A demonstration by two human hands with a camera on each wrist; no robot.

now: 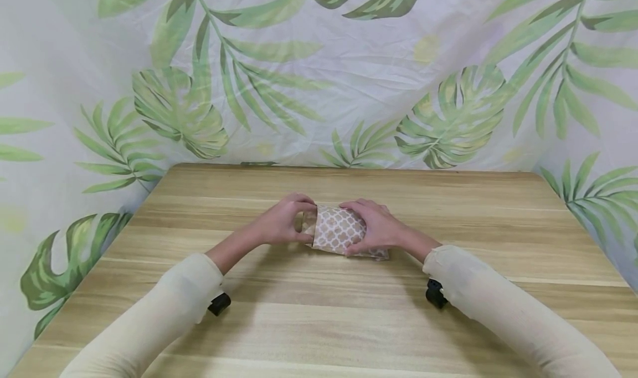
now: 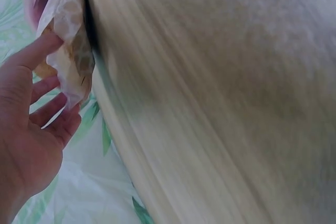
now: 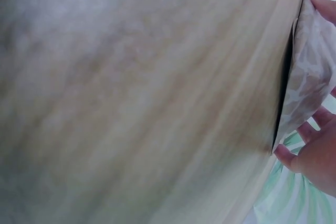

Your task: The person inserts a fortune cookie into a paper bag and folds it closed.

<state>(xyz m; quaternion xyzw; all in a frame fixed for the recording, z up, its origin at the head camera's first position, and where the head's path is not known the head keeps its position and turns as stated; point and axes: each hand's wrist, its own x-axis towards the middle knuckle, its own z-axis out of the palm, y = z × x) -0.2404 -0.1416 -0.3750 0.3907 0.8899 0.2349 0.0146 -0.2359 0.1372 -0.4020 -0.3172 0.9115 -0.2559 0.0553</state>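
A tan paper bag (image 1: 336,231) with a white lattice pattern lies on its side near the middle of the table. My left hand (image 1: 286,221) holds its left end, with thumb and fingers at opposite edges of what looks like the mouth. In the left wrist view, that thumb (image 2: 51,40) presses on the bag's edge and the fingers are bent around the other side. Spread over the right part of the bag, my right hand (image 1: 376,226) grips it between thumb and fingers. In the right wrist view, the patterned paper (image 3: 310,72) bulges between thumb and fingertips. The inside of the bag is hidden.
The wooden table (image 1: 319,322) reaches back to a cloth backdrop (image 1: 359,90) printed with green leaves. Black wrist cameras (image 1: 219,304) hang below both pale sleeves (image 1: 144,317), close over the tabletop.
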